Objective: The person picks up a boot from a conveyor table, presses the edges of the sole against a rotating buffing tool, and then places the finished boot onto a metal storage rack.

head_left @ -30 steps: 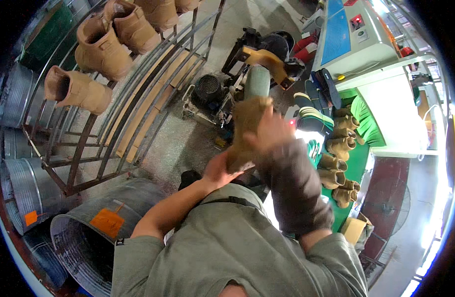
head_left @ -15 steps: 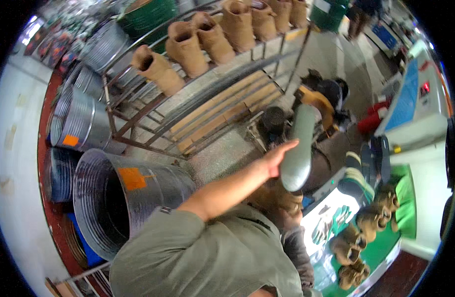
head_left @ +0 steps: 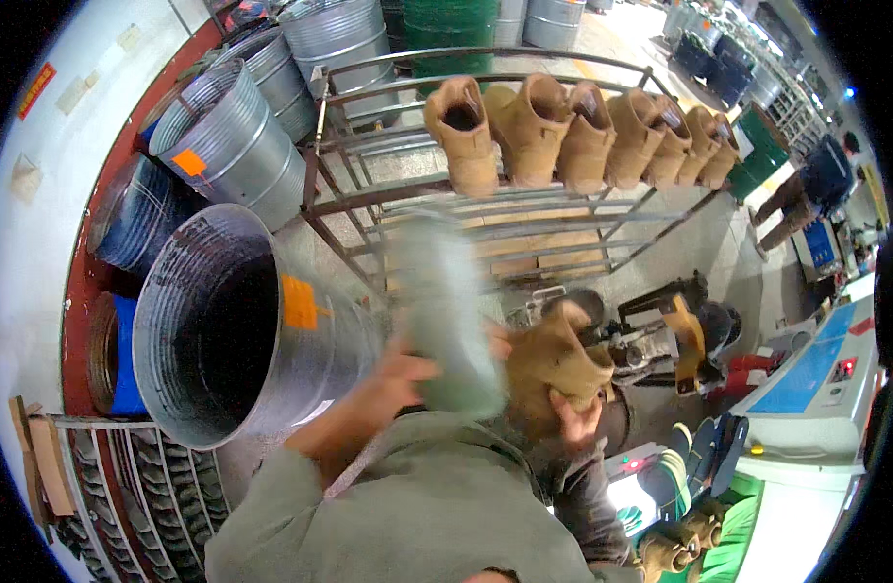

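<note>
In the head view, the person's left hand (head_left: 405, 375) is wrapped around a smooth, elongated grey-green block (head_left: 451, 321), blurred, in front of the torso, while the right hand (head_left: 576, 418) grips a tan, high-ankled, suede-like boot (head_left: 551, 361) just to its right. Handling both well likely calls for a firm hold on the slick-looking block, light pressure on the boot, and clearance from the ribbed grey metal drum (head_left: 343, 335) at left.
</note>
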A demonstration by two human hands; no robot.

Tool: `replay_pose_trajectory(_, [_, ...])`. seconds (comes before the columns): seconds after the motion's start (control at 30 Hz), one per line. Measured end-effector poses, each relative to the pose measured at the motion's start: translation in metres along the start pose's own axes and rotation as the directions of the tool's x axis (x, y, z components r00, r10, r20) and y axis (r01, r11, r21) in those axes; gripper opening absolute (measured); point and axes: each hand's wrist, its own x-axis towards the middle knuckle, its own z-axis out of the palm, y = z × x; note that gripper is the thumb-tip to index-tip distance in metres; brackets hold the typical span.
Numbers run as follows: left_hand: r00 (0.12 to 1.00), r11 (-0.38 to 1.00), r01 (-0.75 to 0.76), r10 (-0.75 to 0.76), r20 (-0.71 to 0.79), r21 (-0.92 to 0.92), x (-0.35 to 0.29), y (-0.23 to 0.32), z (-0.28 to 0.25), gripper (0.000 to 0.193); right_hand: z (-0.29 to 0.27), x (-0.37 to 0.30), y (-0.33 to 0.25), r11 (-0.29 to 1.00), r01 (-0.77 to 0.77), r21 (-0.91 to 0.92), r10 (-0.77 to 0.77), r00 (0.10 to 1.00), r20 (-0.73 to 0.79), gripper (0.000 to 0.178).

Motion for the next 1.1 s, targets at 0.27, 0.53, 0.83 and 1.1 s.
replay_pose_trajectory(0.27, [0.674, 0.853, -0.455, 0.518, -0.526, 0.257, -0.128, 0.07, -0.102, 0.071, 0.268, 0.139, -0.126, 0.795, 0.464, 0.391, -0.559, 0.81, 0.175, 0.044])
replay_pose_trajectory(0.53, [0.933, 0.877, 0.036, 0.143, -0.332, 0.479, -0.063, 0.019, -0.124, 0.057, 0.384, 0.216, -0.095, 0.617, 0.704, -0.351, -0.755, 0.656, -0.01, 0.072])
replay_pose_trajectory(0.83, [0.728, -0.293, 0.397, -0.477, -0.493, 0.87, -0.103, -0.126, -0.314, 0.041, 0.11, 0.074, 0.044, 0.763, 0.111, -0.636, -0.02, 0.989, 0.147, 0.083])
replay_pose_trajectory(1.1, [0.531, -0.314, 0.184, -0.765, -0.364, 0.931, -0.02, -0.172, -0.275, 0.047, -0.141, -0.146, 0.158, 0.919, -0.382, -0.098, 0.144, 0.557, -0.818, 0.065])
